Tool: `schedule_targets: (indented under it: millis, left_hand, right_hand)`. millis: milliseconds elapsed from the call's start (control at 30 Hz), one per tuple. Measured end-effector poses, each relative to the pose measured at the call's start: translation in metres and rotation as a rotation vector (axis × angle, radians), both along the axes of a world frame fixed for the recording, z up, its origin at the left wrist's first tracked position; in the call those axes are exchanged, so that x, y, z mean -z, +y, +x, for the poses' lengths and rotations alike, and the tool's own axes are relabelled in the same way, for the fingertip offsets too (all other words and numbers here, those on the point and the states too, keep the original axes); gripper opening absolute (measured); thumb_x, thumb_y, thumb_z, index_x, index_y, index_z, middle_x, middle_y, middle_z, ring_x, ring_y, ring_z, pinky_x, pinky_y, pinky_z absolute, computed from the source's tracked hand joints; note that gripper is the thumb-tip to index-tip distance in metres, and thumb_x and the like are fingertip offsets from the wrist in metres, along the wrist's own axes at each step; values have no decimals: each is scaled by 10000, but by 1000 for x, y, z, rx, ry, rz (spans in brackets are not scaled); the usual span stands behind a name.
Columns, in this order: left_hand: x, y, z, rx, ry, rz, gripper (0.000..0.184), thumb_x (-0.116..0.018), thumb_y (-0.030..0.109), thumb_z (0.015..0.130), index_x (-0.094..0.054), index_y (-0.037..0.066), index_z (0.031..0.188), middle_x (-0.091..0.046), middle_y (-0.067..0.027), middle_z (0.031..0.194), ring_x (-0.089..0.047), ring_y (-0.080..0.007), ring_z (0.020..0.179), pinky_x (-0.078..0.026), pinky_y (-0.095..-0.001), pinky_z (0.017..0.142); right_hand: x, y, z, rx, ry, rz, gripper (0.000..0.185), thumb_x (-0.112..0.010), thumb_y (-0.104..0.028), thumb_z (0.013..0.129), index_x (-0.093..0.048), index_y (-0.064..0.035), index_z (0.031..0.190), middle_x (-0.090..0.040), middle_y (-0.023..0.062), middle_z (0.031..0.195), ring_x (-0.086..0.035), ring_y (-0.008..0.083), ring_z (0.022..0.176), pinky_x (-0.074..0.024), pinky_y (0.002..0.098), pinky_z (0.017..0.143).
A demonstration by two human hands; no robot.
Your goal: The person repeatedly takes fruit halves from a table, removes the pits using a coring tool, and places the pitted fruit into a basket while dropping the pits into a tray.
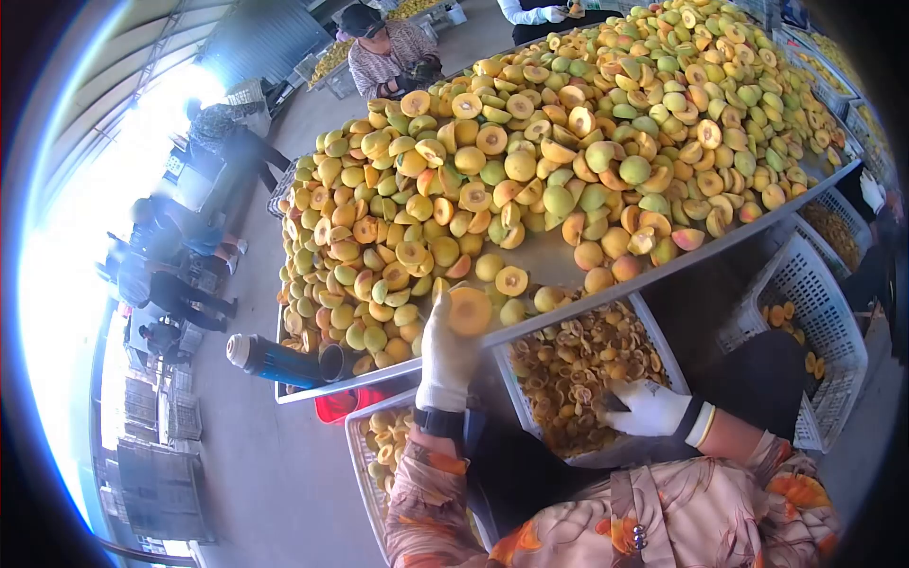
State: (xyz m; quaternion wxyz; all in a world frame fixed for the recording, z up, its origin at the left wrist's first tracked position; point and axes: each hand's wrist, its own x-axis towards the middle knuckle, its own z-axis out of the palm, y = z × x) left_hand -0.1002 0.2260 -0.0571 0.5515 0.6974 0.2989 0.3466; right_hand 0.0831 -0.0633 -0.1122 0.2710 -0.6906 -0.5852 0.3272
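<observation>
My left hand (447, 350), in a white glove, is closed around a halved yellow peach (470, 310), its cut face toward me, slightly blurred. It is just over the near edge of a metal table (559, 260) heaped with peach halves (473, 195). My right hand (651, 409), also gloved in white, is lower down, above a white crate (653, 327) of brownish peach pits and scraps (568, 374). Its fingers are curled; something small and dark shows at the fingertips, too unclear to name.
A blue thermos (284, 360) lies at the table's left corner, above a red container (343, 405). A crate of peach halves (383, 440) stands below my left arm; another white crate (816, 327) is at right. Co-workers (390, 52) are across the table and farther left.
</observation>
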Motion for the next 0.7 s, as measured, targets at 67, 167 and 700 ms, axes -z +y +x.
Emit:
schedule_targets:
  millis: [67, 167, 700]
  left_hand:
    - [-33, -48, 6, -18, -5, -28, 442, -723, 96, 945, -528, -39, 1318, -659, -148, 1236, -672, -225, 1085, -569, -353, 922]
    - [-43, -106, 17, 7, -184, -126, 495, -577, 374, 1040, -536, -32, 1321, -664, -186, 1218, -665, -264, 1074, -555, -386, 941]
    - [-75, -238, 30, -188, -339, -103, 472, -603, 395, 1037, -655, -36, 1221, -718, -90, 909, -637, -96, 707, -497, -204, 604]
  right_hand:
    - [-50, 3, -8, 49, 174, 105, 369, -709, -221, 886, -585, 33, 1123, -688, 257, 907, -692, 438, 886, -537, 477, 755]
    - [-81, 5, -23, 64, 124, 320, 377, -715, -204, 877, -569, 24, 1139, -682, 248, 868, -690, 440, 842, -532, 480, 712]
    - [-112, -39, -50, 47, 281, 516, 283, -700, -125, 914, -586, 15, 1132, -718, 179, 973, -719, 341, 933, -538, 414, 790]
